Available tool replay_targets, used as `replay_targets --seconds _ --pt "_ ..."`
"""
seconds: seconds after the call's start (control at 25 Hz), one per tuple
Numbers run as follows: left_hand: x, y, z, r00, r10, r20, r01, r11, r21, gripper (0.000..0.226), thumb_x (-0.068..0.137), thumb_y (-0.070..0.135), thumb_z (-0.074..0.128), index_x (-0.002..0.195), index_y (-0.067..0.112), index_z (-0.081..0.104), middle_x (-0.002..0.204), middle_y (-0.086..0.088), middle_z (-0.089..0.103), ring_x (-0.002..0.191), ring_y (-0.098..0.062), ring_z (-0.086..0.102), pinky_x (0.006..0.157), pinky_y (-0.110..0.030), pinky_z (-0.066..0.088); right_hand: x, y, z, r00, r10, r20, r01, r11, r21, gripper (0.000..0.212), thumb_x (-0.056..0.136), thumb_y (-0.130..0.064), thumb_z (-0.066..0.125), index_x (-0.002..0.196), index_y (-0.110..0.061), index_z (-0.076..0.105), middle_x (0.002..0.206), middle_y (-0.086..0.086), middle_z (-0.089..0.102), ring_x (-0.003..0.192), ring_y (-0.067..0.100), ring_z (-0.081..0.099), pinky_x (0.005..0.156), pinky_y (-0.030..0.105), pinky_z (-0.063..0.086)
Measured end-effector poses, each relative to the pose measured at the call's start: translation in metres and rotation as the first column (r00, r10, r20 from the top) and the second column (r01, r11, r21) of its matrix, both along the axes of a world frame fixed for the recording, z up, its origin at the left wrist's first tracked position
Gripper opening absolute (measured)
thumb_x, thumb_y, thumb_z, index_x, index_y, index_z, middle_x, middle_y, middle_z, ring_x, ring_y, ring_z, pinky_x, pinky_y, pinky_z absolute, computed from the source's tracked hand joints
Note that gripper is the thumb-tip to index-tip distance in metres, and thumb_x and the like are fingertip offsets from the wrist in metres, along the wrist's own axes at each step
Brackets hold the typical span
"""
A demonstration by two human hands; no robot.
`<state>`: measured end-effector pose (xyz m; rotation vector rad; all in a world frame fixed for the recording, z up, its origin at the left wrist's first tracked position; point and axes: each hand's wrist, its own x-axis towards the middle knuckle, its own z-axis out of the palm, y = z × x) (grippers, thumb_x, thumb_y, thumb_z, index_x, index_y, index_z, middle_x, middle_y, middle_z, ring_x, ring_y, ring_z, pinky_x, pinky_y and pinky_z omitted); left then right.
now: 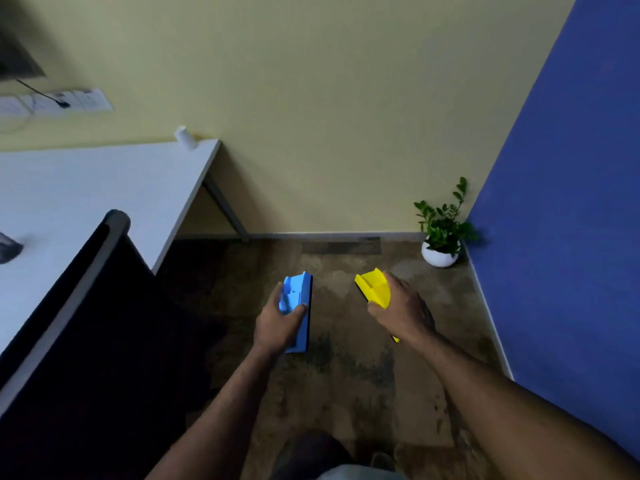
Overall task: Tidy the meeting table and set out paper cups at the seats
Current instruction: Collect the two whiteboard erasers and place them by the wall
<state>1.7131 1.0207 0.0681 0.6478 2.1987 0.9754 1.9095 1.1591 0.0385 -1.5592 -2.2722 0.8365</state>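
Observation:
My left hand (277, 323) grips a blue plastic block (298, 299), held out over the carpet. My right hand (403, 311) grips a yellow plastic block (374, 289) at about the same height. Both blocks point away from me, a short gap between them. The white meeting table (104, 188) stands to my left. A white paper cup (185, 137) sits on its far corner by the wall.
A black chair back (86, 289) with a grey rim stands against the table at the left. A potted plant (440, 233) in a white bowl sits in the corner by the blue wall (571, 185). A socket strip (55, 102) with a cable hangs on the yellow wall.

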Motion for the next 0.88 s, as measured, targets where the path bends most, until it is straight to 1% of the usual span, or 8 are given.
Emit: replay_targets --seconds 0.16,0.32,0.36,0.44,0.56,0.68,0.8,0.88 --pt "-0.046 0.057 0.002 0.99 0.141 0.027 -0.142 0.987 0.068 0.074 0.087 0.034 0.067 0.15 0.037 0.029 0.139 -0.009 0.05 0.105 -0.025 0.058 0.089 -0.05 0.053 -0.065 0.076 -0.004 0.986 0.164 0.02 -0.163 0.986 -0.03 0.085 0.072 -0.044 0.063 0.148 -0.028 0.028 0.148 0.002 0.042 0.128 0.027 0.049 0.096 0.036 0.044" --pt "-0.117 0.11 -0.016 0.971 0.238 -0.007 -0.237 0.968 0.086 0.069 0.088 0.032 0.067 0.149 0.03 0.036 0.145 -0.006 0.048 0.121 -0.025 0.053 0.101 -0.042 0.045 -0.152 0.152 -0.017 0.961 0.275 0.023 -0.275 0.961 -0.019 0.086 0.074 -0.042 0.065 0.149 -0.027 0.026 0.149 0.002 0.042 0.13 0.026 0.047 0.097 0.036 0.043" --pt "-0.138 0.124 -0.023 0.963 0.271 -0.004 -0.269 0.958 0.095 0.067 0.087 0.031 0.068 0.148 0.03 0.038 0.145 -0.006 0.049 0.12 -0.023 0.053 0.1 -0.039 0.044 -0.179 0.171 -0.021 0.951 0.308 0.019 -0.307 0.951 -0.024 0.085 0.074 -0.041 0.065 0.149 -0.026 0.026 0.149 0.002 0.042 0.13 0.026 0.046 0.099 0.036 0.043" --pt "-0.185 0.155 -0.032 0.942 0.336 0.008 -0.335 0.937 0.097 0.066 0.087 0.031 0.068 0.146 0.03 0.04 0.142 -0.006 0.051 0.112 -0.018 0.054 0.092 -0.032 0.044 -0.235 0.208 -0.025 0.924 0.382 0.003 -0.382 0.924 -0.02 0.083 0.075 -0.036 0.067 0.148 -0.022 0.03 0.146 0.005 0.044 0.13 0.025 0.046 0.1 0.033 0.042" --pt "-0.256 0.199 -0.029 0.913 0.409 0.01 -0.408 0.908 0.094 0.064 0.087 0.037 0.067 0.145 0.033 0.041 0.141 -0.006 0.051 0.101 -0.012 0.051 0.082 -0.027 0.038 -0.324 0.258 -0.016 0.881 0.474 0.012 -0.474 0.88 0.016 0.079 0.076 -0.035 0.066 0.146 -0.024 0.031 0.14 0.007 0.048 0.124 0.028 0.05 0.094 0.033 0.042" --pt "-0.315 0.222 -0.019 0.864 0.504 -0.007 -0.5 0.858 0.116 0.06 0.088 0.046 0.062 0.144 0.038 0.042 0.14 -0.006 0.051 0.105 -0.018 0.056 0.082 -0.029 0.042 -0.408 0.288 0.002 0.837 0.546 0.046 -0.548 0.835 0.052 0.08 0.077 -0.041 0.064 0.146 -0.03 0.026 0.139 0.004 0.046 0.12 0.03 0.053 0.09 0.037 0.045" --pt "-0.37 0.227 -0.011 0.793 0.609 -0.009 -0.603 0.788 0.124 0.064 0.088 0.051 0.06 0.146 0.035 0.038 0.143 -0.006 0.049 0.116 -0.022 0.055 0.095 -0.037 0.046 -0.49 0.295 0.01 0.788 0.616 0.007 -0.616 0.788 0.015 0.081 0.076 -0.046 0.065 0.145 -0.031 0.026 0.139 0.003 0.05 0.118 0.03 0.054 0.088 0.037 0.047" --pt "-0.404 0.229 -0.01 0.717 0.695 0.057 -0.695 0.706 0.136 0.067 0.086 0.052 0.061 0.146 0.033 0.037 0.144 -0.006 0.047 0.116 -0.025 0.055 0.099 -0.046 0.047 -0.546 0.295 0.009 0.744 0.668 0.02 -0.668 0.744 -0.024 0.08 0.074 -0.05 0.065 0.143 -0.034 0.028 0.132 0.003 0.055 0.113 0.029 0.057 0.084 0.035 0.047"
